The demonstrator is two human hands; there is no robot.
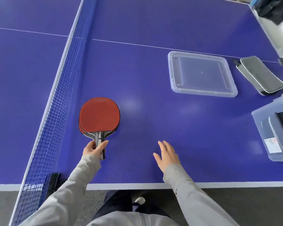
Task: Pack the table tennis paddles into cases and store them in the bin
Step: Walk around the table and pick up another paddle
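The left hand (93, 148) grasps the grey-and-black wooden handles of two stacked table tennis paddles with red rubber faces (99, 115), fingers clenched around the grips while the blades lie flat against the blue table tennis table (153, 124), just beside the blue mesh net (59, 101). The lower paddle peeks out slightly along the left and bottom edge of the upper one. The right hand (167, 154) hovers over the table near its front edge, palm down, fingers released and spread, holding nothing. Further away to the right lies a clear rectangular plastic lid (201, 74), flat on the table. Just beside it, at the right, rests a grey zippered fabric paddle case (260, 75), closed as far as can be told. Nearer, at the right edge of the view, stands a translucent plastic storage bin (268, 144) with something dark inside it
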